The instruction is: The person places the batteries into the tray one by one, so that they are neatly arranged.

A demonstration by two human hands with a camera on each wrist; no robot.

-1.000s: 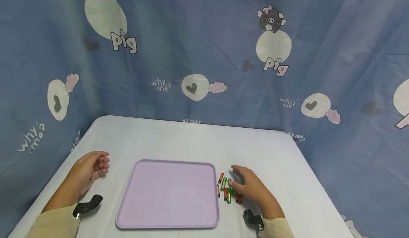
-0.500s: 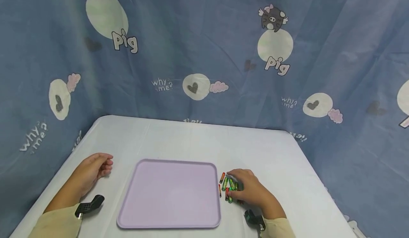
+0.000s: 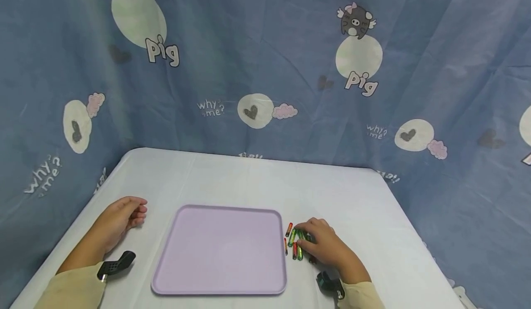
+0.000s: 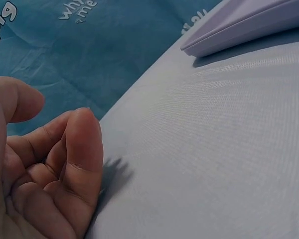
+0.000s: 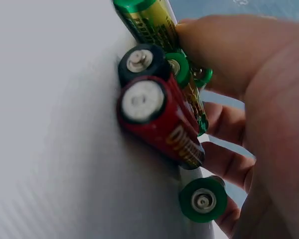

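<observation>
My left hand (image 3: 120,219) rests on the white table left of the tray, fingers loosely curled and holding nothing. Over a small pile of batteries, my right hand (image 3: 327,242) has its thumb and fingers bent round a green battery (image 3: 300,253). In the right wrist view the thumb touches a green-and-gold battery (image 5: 152,25); the index fingertip is hidden there. A red battery (image 5: 159,124) and a green-ended battery (image 5: 203,199) lie close to the other fingers. Between pile and tray lie a short red battery (image 3: 289,229) and a red-and-black one (image 3: 294,250).
A shallow lilac tray (image 3: 224,249) lies in the middle of the white table (image 3: 249,180), its right edge close to the batteries. A blue printed curtain (image 3: 257,60) hangs behind the table. Each wrist wears a black camera mount.
My right hand has come from just right of the pile onto the batteries, and its thumb has drawn nearer the index finger. My left hand has shifted slightly right, its fingers a little more curled.
</observation>
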